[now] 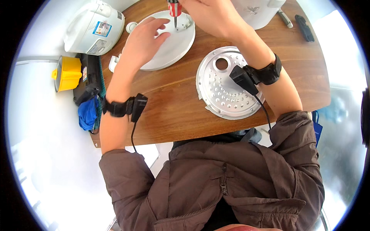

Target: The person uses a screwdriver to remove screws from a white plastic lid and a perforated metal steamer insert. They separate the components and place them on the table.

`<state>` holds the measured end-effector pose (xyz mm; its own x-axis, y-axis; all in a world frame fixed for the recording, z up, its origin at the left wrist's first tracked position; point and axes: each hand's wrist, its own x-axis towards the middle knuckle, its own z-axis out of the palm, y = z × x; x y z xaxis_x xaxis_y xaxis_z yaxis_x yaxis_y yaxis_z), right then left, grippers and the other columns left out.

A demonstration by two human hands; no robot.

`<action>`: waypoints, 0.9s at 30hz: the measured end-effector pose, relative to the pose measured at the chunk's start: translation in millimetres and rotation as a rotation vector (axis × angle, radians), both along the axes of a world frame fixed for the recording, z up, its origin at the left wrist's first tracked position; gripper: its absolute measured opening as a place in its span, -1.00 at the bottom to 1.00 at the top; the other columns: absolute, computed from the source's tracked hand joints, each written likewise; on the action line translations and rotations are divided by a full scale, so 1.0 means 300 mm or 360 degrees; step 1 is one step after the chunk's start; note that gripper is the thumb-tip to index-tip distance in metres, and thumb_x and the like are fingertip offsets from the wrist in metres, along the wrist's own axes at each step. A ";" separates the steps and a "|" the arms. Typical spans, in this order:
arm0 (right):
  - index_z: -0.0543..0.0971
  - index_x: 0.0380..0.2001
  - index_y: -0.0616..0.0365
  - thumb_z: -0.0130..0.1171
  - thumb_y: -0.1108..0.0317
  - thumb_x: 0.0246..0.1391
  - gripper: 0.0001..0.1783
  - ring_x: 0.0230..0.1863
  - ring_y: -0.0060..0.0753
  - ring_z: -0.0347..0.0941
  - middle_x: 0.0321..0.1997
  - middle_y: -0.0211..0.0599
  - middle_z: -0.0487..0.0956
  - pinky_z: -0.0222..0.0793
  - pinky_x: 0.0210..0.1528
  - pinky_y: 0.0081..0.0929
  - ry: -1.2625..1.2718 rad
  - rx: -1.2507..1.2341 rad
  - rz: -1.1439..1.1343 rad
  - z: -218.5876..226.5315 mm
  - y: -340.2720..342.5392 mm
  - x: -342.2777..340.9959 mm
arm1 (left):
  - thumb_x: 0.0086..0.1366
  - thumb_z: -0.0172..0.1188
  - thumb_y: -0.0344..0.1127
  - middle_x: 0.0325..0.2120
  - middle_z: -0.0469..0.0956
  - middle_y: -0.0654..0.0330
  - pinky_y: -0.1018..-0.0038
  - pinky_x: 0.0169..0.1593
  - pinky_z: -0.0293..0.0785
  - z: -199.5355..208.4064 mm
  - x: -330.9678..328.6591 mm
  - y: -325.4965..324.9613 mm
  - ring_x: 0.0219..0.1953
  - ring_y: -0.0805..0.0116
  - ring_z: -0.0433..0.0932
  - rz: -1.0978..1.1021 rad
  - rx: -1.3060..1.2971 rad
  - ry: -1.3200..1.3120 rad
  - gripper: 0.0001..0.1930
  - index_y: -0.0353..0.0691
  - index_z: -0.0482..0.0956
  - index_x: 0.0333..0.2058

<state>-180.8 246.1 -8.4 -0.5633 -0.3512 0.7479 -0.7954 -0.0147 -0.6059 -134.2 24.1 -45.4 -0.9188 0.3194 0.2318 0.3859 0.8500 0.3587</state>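
Up top now: R hand [216, 19] by a screwdriver [175, 10], glossy red-and-white striped handle, thin metal shaft tipped down onto a round white disc [173, 48], smooth, plastic-looking, w/ a small bracket near the tip. Fingertips run out of frame, so can't tell how tight the R grip is, or if it's got the handle. L hand [142, 44] over the disc's left side; L grip open, thumb well apart from the fingers, nothing visible in it; contact w/ disc unclear.

Disc lies on the wood-grain surface [173, 100], far side. Nearer, to the right: shiny metal plate [216, 90], round, w/ 1 big hole plus rows of small dimples or perfs. R forearm and its black wrist unit [243, 79] block part of it.

Around: rounded white cooker [96, 30] upper L, white pot [256, 11] upper R, marker [285, 18] just beside it, yellow tub [69, 73] and crumpled blue cloth [88, 114] off the L edge.
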 end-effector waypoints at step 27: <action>0.50 0.20 0.11 0.03 0.67 0.18 -0.48 -0.14 -0.12 0.54 0.08 -0.14 0.53 0.47 -0.16 -0.36 0.0126 -0.0109 -0.0036 0.043 0.014 0.031 | 0.42 0.14 -0.31 -0.15 0.59 -0.11 0.10 -0.02 0.46 -0.144 -0.126 -0.005 -0.09 -0.11 0.55 -0.0249 -0.0112 0.0224 -0.78 -0.40 0.50 -0.19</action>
